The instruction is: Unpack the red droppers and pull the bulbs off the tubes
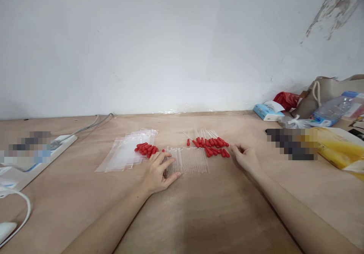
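My left hand [160, 172] rests at the left end of a row of thin clear glass tubes [195, 160], thumb and fingers apart with the nearest tubes between them. Beyond the row, several red rubber bulbs [210, 142] lie in a cluster, and thin clear tubes extend from some of them toward the wall. At the right edge of this cluster is my right hand [243, 156], its fingers curled and closed; what they hold, if anything, I cannot make out. Another pile of red bulbs [145, 149] sits just past my left hand, on clear plastic bags [122, 153].
A white power strip [66, 140] with cables lies on the left of the wooden table [182, 216]. At right are a blue tissue pack [267, 111], a yellow package [335, 147], a plastic bottle [332, 109] and a beige bag [309, 98]. The wall [170, 49] borders the back.
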Available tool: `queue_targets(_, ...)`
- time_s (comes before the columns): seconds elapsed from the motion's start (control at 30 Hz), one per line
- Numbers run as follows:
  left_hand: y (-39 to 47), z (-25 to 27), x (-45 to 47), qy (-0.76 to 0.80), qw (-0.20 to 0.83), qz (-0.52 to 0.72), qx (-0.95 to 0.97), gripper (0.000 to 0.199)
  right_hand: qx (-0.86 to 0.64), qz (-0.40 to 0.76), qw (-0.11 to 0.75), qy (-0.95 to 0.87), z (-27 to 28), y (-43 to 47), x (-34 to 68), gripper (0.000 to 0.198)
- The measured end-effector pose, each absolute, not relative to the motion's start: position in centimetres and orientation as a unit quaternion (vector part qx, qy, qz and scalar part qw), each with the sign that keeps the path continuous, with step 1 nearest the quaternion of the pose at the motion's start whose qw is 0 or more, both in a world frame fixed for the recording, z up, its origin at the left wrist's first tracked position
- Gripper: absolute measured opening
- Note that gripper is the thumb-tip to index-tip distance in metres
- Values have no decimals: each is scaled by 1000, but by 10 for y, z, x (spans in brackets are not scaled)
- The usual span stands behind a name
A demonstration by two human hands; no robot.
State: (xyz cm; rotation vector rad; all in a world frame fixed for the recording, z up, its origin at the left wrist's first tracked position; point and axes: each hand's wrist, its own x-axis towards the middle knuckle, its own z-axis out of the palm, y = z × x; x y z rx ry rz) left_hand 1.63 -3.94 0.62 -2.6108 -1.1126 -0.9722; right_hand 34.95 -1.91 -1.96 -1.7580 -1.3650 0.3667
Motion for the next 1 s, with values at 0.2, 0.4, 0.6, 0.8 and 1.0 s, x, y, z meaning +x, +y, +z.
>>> queue_targets(0.2,-38,4,15,-369,72,-325,-868,34,-605,-61,373,-701,23,-20,302,24)
queue_targets(0.4,-39,6,16,-366,75,-325,-869,32,-625,-65,242,-739,29,10,243,23)
queue_targets(0.6,-40,7,17,-368,72,-325,-868,32,-677,-53,184,-711,25,31,217,26)
queue_targets(0.8,-41,9,18,-364,64,-319,-873,36,-695,-33,178,-696,27,35,215,28)
queue_targets(1.0,-41,8,17,-364,64,-316,-874,37,-708,4,211,-674,37,28,225,20)
